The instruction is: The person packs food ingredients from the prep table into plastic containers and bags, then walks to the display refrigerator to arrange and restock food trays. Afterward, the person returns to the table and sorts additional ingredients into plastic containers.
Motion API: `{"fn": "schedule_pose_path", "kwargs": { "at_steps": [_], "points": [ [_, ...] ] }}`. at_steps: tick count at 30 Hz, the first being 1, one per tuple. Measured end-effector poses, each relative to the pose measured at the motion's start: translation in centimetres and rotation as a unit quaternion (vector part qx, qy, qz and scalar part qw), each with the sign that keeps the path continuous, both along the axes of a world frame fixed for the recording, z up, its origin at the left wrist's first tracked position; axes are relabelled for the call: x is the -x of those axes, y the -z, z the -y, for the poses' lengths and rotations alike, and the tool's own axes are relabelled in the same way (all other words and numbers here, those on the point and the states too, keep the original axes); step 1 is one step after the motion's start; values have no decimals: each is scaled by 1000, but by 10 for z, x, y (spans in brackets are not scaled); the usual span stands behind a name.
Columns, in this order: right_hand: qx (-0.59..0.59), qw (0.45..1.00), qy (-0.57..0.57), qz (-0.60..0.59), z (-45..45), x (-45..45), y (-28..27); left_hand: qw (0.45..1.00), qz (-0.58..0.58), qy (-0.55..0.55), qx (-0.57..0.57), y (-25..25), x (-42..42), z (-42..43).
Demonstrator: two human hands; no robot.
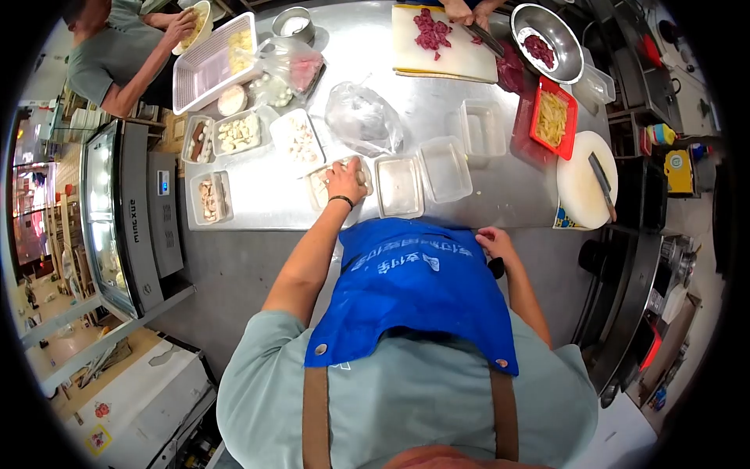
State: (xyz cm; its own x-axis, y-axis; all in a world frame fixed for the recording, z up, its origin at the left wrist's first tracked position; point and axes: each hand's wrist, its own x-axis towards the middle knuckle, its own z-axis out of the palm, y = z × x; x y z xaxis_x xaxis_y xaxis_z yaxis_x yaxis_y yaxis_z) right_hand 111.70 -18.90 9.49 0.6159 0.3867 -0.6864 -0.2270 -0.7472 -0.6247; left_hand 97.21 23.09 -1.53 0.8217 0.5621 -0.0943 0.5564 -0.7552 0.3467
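My left hand (346, 181), with a dark band at the wrist, reaches down into a clear plastic container (319, 187) of pale food pieces. Its fingers are bent, and what they hold is hidden. By the table's front edge, beside the blue apron (414, 266), my right hand (494, 244) hangs with loosely curled fingers and no visible object in them; a black item shows near that wrist. Just right of my left hand stand clear plastic containers (399, 187). Beyond it lies a tub of whitish pieces (298, 141), with a clear plastic bag (364, 117) alongside.
Tubs of pale pieces (237, 134) and a white basket (191, 94) stand left. A co-worker's hands (461, 11) hold a knife (484, 37) at a board with red meat (431, 31). Rightward are a steel bowl (566, 35), a red tray (539, 125) and a round board with a knife (601, 184).
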Motion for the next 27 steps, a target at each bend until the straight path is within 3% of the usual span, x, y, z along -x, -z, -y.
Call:
{"fn": "schedule_pose_path", "kwargs": {
  "at_steps": [4,12,13,16,17,18,21,23,24,26,27],
  "points": [
    [21,1000,-7,23,5,4,4,996,47,-32,-68,10,-6,5],
    [-4,1000,2,26,15,16,17,990,139,-21,-7,32,0,-23],
    [-12,1000,9,24,16,16,16,949,131,45,-283,80,6,-41],
    [-19,1000,20,15,15,15,6,959,263,85,-55,15,3,-46],
    [-18,1000,24,7,12,14,-1,942,244,1,228,-11,-1,-43],
    [-18,1000,24,7,11,13,-4,914,232,-29,332,-41,-3,-33],
    [-14,1000,14,2,5,11,-5,885,251,55,389,-123,-19,5],
    [-8,1000,6,10,3,9,-2,863,284,63,413,-136,-22,10],
    [-8,1000,4,11,3,9,-2,880,263,29,393,-106,-18,-2],
    [-14,1000,16,5,2,8,-6,928,71,-85,357,-47,-15,-49],
    [-12,1000,17,6,2,7,-9,959,17,-82,270,-62,-16,-49]
  ]
}}
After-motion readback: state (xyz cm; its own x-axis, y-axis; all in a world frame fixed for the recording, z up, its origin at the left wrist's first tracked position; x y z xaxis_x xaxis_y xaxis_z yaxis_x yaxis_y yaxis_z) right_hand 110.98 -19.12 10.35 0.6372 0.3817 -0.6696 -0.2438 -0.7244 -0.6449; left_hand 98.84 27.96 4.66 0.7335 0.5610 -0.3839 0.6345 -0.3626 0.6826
